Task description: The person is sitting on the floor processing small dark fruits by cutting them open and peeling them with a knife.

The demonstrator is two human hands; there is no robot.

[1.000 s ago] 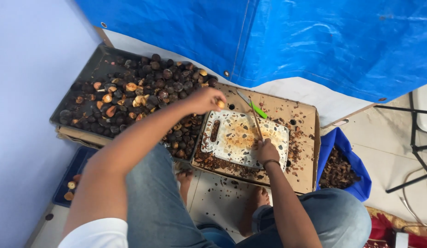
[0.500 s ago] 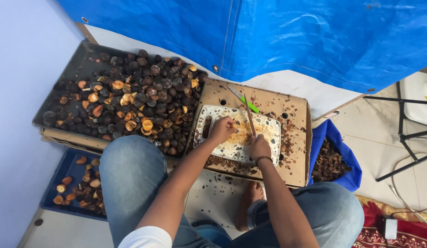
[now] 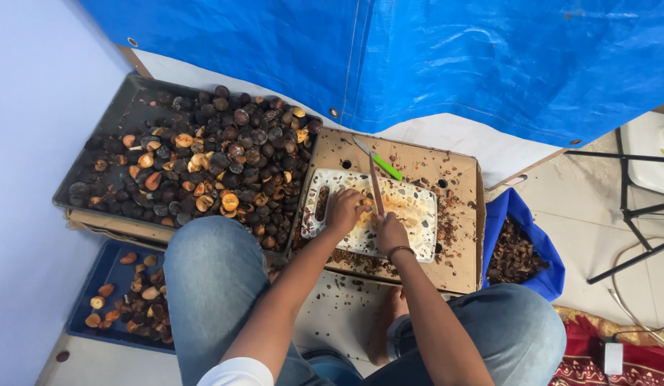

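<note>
- Left hand point(image 3: 344, 209) clamps a small nut on the white cutting board point(image 3: 418, 214).
- Right hand point(image 3: 390, 232) grips knife point(image 3: 375, 187), blade pointing away, just right of the nut.

Counted: one white plastic cutting board point(image 3: 410, 214), two knives, long-bladed point(image 3: 375, 187) and green-handled point(image 3: 380, 160), two trays, dark point(image 3: 96, 154) and blue point(image 3: 96, 329), and one blue bag point(image 3: 521, 214).

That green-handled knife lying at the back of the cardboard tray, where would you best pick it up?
By the green handle, I'd say, coming from above on the far right side. The knife lies flat and slanted on the cardboard tray, blade pointing up-left, handle toward the right and free of the white cutting board. Both hands are busy on that board.
</note>
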